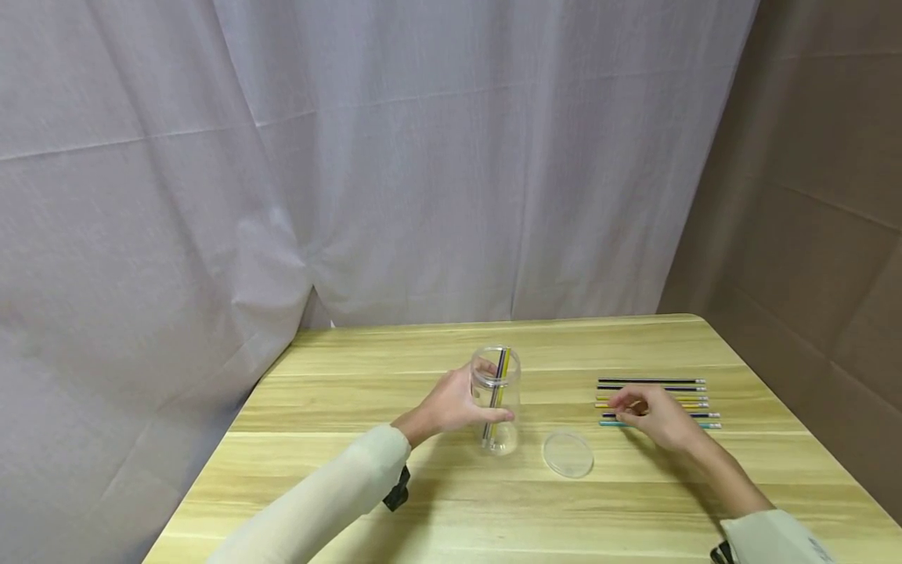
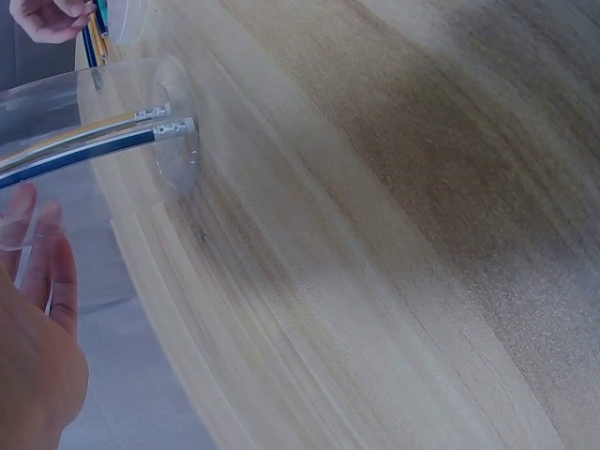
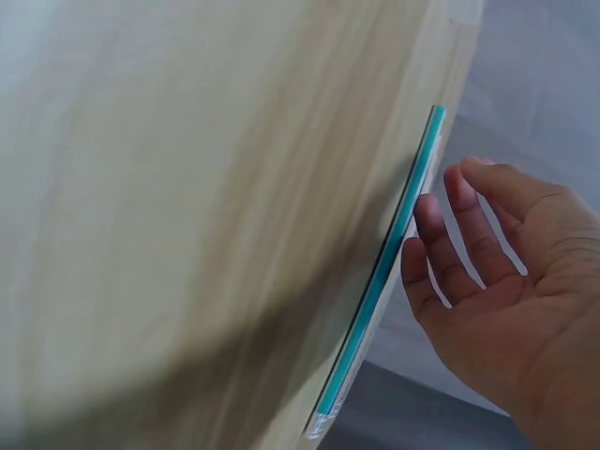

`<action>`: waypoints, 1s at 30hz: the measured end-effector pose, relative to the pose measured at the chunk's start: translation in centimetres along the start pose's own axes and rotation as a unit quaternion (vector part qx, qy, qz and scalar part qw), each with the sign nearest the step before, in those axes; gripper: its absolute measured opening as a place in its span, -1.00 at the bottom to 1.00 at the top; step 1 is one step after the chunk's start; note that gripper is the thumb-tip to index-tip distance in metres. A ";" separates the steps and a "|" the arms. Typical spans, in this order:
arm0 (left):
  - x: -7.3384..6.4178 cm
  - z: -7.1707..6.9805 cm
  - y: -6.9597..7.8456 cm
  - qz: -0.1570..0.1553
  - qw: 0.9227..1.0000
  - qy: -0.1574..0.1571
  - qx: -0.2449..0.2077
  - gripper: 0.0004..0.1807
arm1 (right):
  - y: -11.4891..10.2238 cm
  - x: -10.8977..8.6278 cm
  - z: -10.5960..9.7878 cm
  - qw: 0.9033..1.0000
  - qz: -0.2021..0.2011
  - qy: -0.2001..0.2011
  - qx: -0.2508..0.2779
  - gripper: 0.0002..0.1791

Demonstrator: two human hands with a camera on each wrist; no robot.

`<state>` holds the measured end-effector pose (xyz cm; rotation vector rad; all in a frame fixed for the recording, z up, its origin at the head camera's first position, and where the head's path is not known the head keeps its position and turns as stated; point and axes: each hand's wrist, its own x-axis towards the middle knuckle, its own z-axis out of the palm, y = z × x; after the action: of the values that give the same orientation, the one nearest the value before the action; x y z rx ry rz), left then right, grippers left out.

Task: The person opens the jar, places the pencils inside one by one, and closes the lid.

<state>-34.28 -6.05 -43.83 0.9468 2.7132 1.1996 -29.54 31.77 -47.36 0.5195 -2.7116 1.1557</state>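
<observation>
Head view, one jar (image 1: 513,395), two pencils (image 1: 499,389) inside

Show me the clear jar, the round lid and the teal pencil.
Clear jar (image 1: 510,395), head view, right side of its wall.
Round lid (image 1: 568,454), head view, middle of its flat face.
Teal pencil (image 3: 379,270), right wrist view, middle of its barrel.

A pale grey cloth (image 1: 416,180) is hanging behind the desk (image 1: 366,376), its creases running across it and its folds bunching near the desk's far left corner. On the right, a brown cloth (image 1: 810,196) is covering that side, showing faint straight creases and meeting the grey one along a slanting edge. The desk is showing a light yellowish wood grain and a rounded far right corner, and soft shadows are falling across its top.
</observation>
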 end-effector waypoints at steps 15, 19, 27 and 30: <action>0.0 0.0 0.0 -0.002 1.000 0.001 0.002 -0.10 | 1.1 -1.0 0.0 1.000 0.022 0.016 0.005 -0.76; 0.0 0.0 0.1 -0.002 1.000 0.001 0.004 -0.10 | 1.3 -1.1 0.0 0.999 0.029 0.016 0.004 -0.77; 0.1 0.0 0.1 -0.001 1.000 0.000 0.002 -0.11 | 1.4 -1.0 0.4 0.999 0.020 0.019 -0.017 -0.80; 0.1 0.0 0.1 -0.002 1.000 0.000 -0.001 -0.11 | 1.3 -0.9 0.7 1.000 0.012 0.018 -0.013 -0.79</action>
<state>-34.28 -5.95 -43.75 0.9417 2.7125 1.2017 -29.14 32.35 -48.92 0.4596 -2.7049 1.1228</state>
